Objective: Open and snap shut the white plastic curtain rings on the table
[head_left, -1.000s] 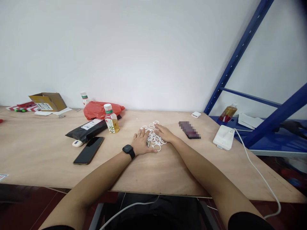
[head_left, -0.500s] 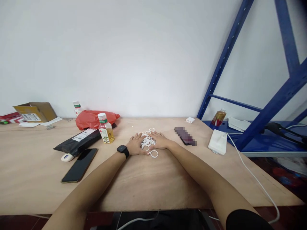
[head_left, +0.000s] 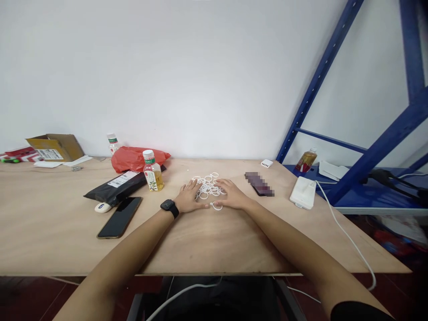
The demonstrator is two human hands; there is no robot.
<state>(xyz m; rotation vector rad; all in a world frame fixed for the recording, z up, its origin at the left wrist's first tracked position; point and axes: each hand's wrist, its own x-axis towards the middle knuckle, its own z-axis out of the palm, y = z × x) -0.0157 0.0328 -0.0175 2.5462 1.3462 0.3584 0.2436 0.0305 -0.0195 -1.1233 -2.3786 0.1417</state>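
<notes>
A loose heap of several white rings (head_left: 207, 188) lies on the wooden table (head_left: 214, 245). Fingers spread, my left hand (head_left: 189, 197) rests flat along the heap's left side, a black watch (head_left: 170, 207) on its wrist. On the opposite side my right hand (head_left: 232, 194) is spread too, its fingertips at the heap's right edge. One ring (head_left: 218, 208) lies nearer to me, partly under my right thumb. Neither hand grips a ring.
Left of my hands are a drink bottle (head_left: 153, 174), a black parcel (head_left: 115, 189), a phone (head_left: 119, 218) and a red bag (head_left: 137, 158). To the right lie a pixelated phone (head_left: 259, 183) and a white charging device (head_left: 302, 192) with a cable. A blue rack (head_left: 321, 71) stands beyond.
My hands have moved apart, the right one shifting rightward off the rings. The heap looks more spread out. The camera view has shifted slightly.
</notes>
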